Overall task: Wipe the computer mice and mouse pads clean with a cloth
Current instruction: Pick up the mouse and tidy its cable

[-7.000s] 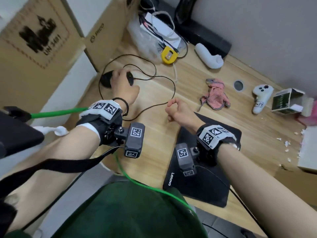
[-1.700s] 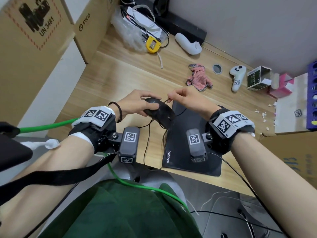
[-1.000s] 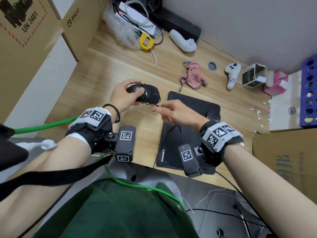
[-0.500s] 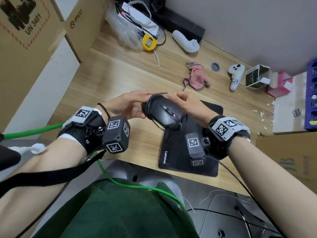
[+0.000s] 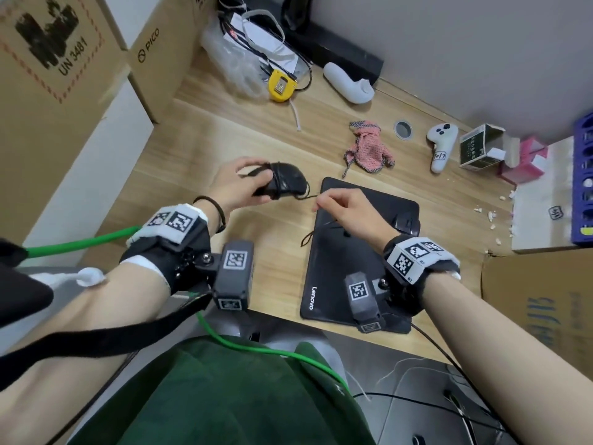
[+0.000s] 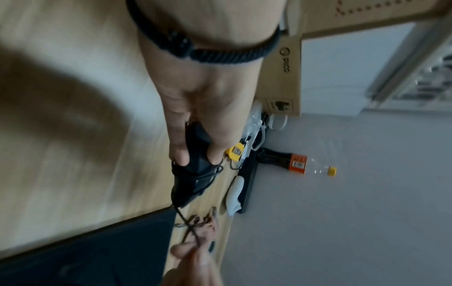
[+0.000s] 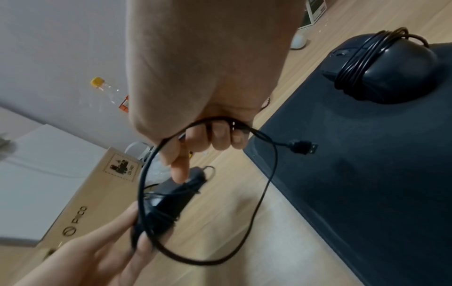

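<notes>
My left hand (image 5: 239,184) grips a black wired mouse (image 5: 286,184) above the desk, its cable wound round the body (image 6: 193,174). My right hand (image 5: 345,208) pinches the loose end of the mouse cable (image 7: 208,123) over the black Lenovo mouse pad (image 5: 359,264); the USB plug (image 7: 303,147) hangs free past my fingers. A second black mouse (image 7: 389,71), also cable-wrapped, lies on the pad's far right corner (image 5: 405,221). The pink cloth (image 5: 367,149) lies crumpled on the desk beyond the pad, untouched.
Cardboard boxes (image 5: 57,59) stand along the left. A yellow tape measure (image 5: 280,86), white controllers (image 5: 441,141), a small green box (image 5: 478,146) and pink tissue pack (image 5: 526,162) line the back. A white box (image 5: 545,200) and blue rack (image 5: 584,181) sit right.
My left hand has carried the mouse left and away from me. My right hand has drawn back over the pad, pulling the cable end taut from the mouse.
</notes>
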Tool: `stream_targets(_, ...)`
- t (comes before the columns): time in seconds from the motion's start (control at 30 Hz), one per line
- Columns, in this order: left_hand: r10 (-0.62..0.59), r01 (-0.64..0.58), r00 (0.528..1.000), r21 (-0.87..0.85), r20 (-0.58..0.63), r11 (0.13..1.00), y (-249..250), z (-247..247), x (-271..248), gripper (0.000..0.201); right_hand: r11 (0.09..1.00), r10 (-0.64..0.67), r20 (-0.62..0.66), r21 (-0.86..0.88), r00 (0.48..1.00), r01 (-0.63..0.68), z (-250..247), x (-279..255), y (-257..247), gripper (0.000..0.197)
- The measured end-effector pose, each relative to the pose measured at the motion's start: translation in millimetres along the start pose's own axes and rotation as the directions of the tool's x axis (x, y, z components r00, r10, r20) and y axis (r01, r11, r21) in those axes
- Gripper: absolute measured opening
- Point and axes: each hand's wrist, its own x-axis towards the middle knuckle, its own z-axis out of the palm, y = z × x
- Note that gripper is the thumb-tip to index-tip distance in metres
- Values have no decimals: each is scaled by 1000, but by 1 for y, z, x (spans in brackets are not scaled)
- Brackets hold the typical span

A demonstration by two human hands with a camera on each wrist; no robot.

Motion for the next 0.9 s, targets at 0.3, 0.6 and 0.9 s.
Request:
stream_targets(0.3, 56, -195, 940, 395, 337, 898, -3, 24, -16, 28, 988, -116, 101, -90, 988, 126, -5, 13, -27, 16)
stream_targets(0.6, -65, 23, 697, 68, 715, 997, 5, -3, -29, 37, 968, 16, 174, -248, 985, 28, -19, -1, 10, 16)
stream_targets(0.9, 161, 68, 925, -567, 344, 821, 8, 8, -31, 31, 968, 55, 212, -250, 976, -1, 3, -3, 17, 29)
